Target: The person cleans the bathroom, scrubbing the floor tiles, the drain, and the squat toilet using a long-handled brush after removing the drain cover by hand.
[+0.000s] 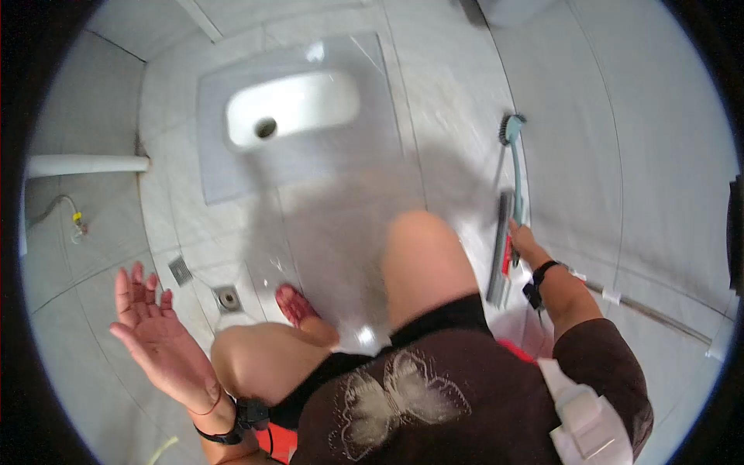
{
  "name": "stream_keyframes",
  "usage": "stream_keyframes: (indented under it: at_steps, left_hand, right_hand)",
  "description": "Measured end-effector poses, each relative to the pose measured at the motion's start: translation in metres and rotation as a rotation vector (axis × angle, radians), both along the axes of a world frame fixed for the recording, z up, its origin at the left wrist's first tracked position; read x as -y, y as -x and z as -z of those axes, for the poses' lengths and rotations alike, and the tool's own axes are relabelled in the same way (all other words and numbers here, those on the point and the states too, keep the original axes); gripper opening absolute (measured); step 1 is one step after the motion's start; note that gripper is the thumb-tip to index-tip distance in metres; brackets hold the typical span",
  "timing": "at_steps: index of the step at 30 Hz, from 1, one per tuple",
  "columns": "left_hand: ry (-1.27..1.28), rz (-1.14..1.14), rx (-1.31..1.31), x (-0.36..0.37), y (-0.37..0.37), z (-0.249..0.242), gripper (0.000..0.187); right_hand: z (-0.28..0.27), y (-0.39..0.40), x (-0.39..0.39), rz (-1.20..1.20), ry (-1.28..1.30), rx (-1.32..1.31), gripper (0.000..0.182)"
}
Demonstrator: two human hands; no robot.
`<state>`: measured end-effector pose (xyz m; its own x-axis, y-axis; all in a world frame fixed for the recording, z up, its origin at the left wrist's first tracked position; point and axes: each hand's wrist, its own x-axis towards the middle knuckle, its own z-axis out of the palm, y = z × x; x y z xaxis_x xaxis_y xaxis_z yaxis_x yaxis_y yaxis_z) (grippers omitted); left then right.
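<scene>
My right hand [529,245] is at the right, its fingers closed around the lower end of a blue-green long-handled scrub brush [517,170]. The brush's dark bristle head points away from me, close to the foot of the wall. Right beside my fingers is a floor squeegee [500,252] with a grey and black blade and a red part; my hand partly hides it. My left hand [161,335] is raised at the left, palm up, fingers spread, holding nothing. In front of me a white squat toilet [298,105] is set in a grey floor panel [333,159].
A square floor drain [227,298] and a small grate [180,271] lie near my left hand. A white pipe [89,164] and a hose with a yellow tag [77,219] are on the left. A metal pole [651,311] runs along the right wall.
</scene>
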<state>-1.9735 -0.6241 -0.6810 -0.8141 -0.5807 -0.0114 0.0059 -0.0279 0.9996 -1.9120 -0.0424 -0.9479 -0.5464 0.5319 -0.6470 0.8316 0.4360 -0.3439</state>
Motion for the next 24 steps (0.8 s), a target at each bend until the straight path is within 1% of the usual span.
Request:
stream_keyframes:
  at_steps: [1,2,3,4,6,7,9,10,11,12,13,15,16,17,18,19,21,23,24]
  left_hand:
    - [-0.043,0.031,0.035,0.012,0.005,0.007,0.063]
    - [-0.043,0.030,0.042,0.024,0.010,0.013,0.061]
    - [-0.043,0.022,0.006,0.037,0.015,0.021,0.061]
    - [0.007,0.031,0.016,0.049,0.019,0.029,0.060]
    - [0.052,0.050,0.018,0.077,0.022,0.046,0.056]
    - [0.051,0.036,0.012,0.088,0.027,0.053,0.056]
    - [0.142,0.036,0.024,0.114,0.038,0.065,0.052]
    - [0.205,0.041,0.019,0.133,0.039,0.071,0.046]
    - [0.215,0.020,0.026,0.149,0.042,0.071,0.046]
    - [0.365,0.015,0.064,0.166,0.046,0.068,0.043]
    - [0.508,0.016,0.105,0.187,0.051,0.063,0.040]
    - [0.564,-0.030,0.071,0.217,0.059,0.051,0.037]
    - [0.632,-0.007,0.066,0.236,0.062,0.045,0.036]
    - [0.698,0.021,0.060,0.250,0.063,0.042,0.035]
    - [0.699,0.020,0.061,0.260,0.060,0.040,0.035]
    - [0.688,0.034,0.095,0.268,0.053,0.041,0.037]
    - [0.668,0.063,0.145,0.280,0.033,0.052,0.039]
    - [0.672,0.070,0.220,0.281,0.020,0.072,0.036]
    - [0.606,0.054,0.208,0.280,0.016,0.084,0.034]
  right_hand:
    - [-0.006,0.055,0.009,-0.114,0.038,0.010,0.062]
    - [0.006,0.103,0.008,0.013,0.125,0.078,0.057]
    - [-0.014,0.146,0.041,-0.021,0.085,0.036,0.051]
    - [-0.020,0.182,0.057,-0.125,0.096,0.082,0.050]
    - [-0.049,0.235,0.104,-0.317,0.013,0.099,0.048]
    - [-0.051,0.265,0.127,-0.370,-0.072,0.118,0.046]
    - [-0.066,0.299,0.176,-0.389,-0.108,0.170,0.046]
    - [-0.075,0.303,0.196,-0.402,-0.108,0.167,0.046]
    - [-0.081,0.304,0.217,-0.472,-0.123,0.171,0.046]
    - [-0.082,0.308,0.240,-0.552,-0.133,0.169,0.046]
    - [-0.074,0.310,0.248,-0.528,-0.086,0.136,0.045]
    - [-0.076,0.322,0.275,-0.536,-0.068,0.155,0.038]
    - [-0.083,0.324,0.295,-0.546,-0.066,0.152,0.038]
    - [-0.090,0.324,0.314,-0.510,-0.094,0.021,0.034]
    - [-0.096,0.322,0.329,-0.467,-0.122,-0.107,0.033]
    - [-0.086,0.331,0.336,-0.466,-0.118,-0.100,0.033]
    - [-0.052,0.346,0.338,-0.585,0.036,-0.108,0.036]
    - [-0.065,0.327,0.403,-0.648,-0.087,-0.059,0.044]
    - [-0.054,0.314,0.429,-0.718,-0.083,-0.034,0.048]
